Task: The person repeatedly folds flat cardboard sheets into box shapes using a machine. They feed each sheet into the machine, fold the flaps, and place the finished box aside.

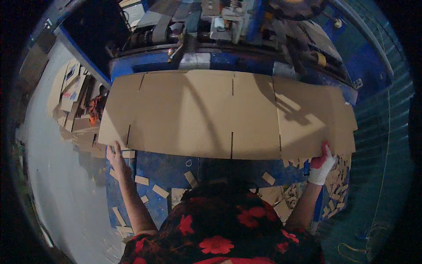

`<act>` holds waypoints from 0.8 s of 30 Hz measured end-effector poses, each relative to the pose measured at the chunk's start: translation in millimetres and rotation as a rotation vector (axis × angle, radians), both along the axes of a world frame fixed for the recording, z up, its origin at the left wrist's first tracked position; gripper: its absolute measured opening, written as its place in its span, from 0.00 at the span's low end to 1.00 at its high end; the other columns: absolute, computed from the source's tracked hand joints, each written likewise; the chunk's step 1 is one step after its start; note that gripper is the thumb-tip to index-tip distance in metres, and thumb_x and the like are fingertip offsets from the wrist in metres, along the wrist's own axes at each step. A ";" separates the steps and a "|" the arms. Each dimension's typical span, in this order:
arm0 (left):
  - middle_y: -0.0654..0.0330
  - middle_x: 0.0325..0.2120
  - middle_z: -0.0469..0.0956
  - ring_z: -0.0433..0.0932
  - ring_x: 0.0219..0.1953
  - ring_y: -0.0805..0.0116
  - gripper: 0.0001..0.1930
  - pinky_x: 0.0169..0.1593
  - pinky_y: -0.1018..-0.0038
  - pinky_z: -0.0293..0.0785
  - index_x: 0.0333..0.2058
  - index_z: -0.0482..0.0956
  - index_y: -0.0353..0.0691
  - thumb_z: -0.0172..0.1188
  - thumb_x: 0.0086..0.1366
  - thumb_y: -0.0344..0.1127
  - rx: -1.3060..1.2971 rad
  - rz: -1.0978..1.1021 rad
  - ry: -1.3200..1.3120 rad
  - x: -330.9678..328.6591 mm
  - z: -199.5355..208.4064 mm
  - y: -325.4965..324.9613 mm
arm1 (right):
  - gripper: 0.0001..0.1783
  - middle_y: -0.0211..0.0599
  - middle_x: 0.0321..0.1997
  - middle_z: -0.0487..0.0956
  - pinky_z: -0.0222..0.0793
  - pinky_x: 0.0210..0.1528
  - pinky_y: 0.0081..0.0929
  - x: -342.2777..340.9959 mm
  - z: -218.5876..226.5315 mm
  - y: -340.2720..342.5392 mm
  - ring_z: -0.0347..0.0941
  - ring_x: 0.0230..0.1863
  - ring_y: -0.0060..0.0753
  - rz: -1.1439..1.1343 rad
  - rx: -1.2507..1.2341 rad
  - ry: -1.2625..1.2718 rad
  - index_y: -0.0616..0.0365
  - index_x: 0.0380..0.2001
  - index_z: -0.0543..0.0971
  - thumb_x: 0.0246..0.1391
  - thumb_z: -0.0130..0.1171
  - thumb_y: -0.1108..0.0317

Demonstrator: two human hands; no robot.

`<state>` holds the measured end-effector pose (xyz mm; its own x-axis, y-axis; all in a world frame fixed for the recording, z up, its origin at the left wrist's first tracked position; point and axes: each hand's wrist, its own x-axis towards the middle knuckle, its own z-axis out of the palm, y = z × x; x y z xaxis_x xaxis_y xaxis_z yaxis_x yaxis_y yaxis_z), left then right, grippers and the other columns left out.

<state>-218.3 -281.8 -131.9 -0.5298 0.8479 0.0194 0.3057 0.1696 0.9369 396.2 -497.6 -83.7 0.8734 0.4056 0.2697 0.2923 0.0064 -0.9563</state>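
Observation:
A long brown cardboard sheet (206,114) spans the middle of the view, with creases and dark slots cut into its near and far edges. By its near left corner, my bare left hand (115,157) grips the edge, the other fingers partly hidden. My right hand (323,163), in a white glove with red fingertips, holds the near edge toward the right end, thumb on top. Against the far edge of the sheet lies the blue front of a machine (176,62). Shadows fall across the board.
Small cardboard offcuts (160,191) are scattered over the blue surface (211,169) below the sheet, with more heaped at the right. Stacked cardboard pieces (77,99) lie at the left. Metal machine parts (220,24) stand beyond the sheet; a ribbed dark wall (391,127) is at the right.

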 end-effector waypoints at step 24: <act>0.48 0.57 0.68 0.64 0.61 0.51 0.25 0.63 0.62 0.59 0.56 0.70 0.37 0.51 0.57 0.24 0.523 -0.965 0.621 180.7 39.4 46.6 | 0.40 0.40 0.61 0.67 0.56 0.61 0.54 -78.7 14.4 108.9 0.65 0.57 0.53 0.628 -0.825 -1.430 0.41 0.60 0.67 0.39 0.57 0.77</act>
<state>-37.6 -235.2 -92.5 0.5181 0.6998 0.4918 0.5106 -0.7143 0.4785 317.5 -388.7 -69.4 -0.1681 0.9685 0.1835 0.9692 0.1284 0.2104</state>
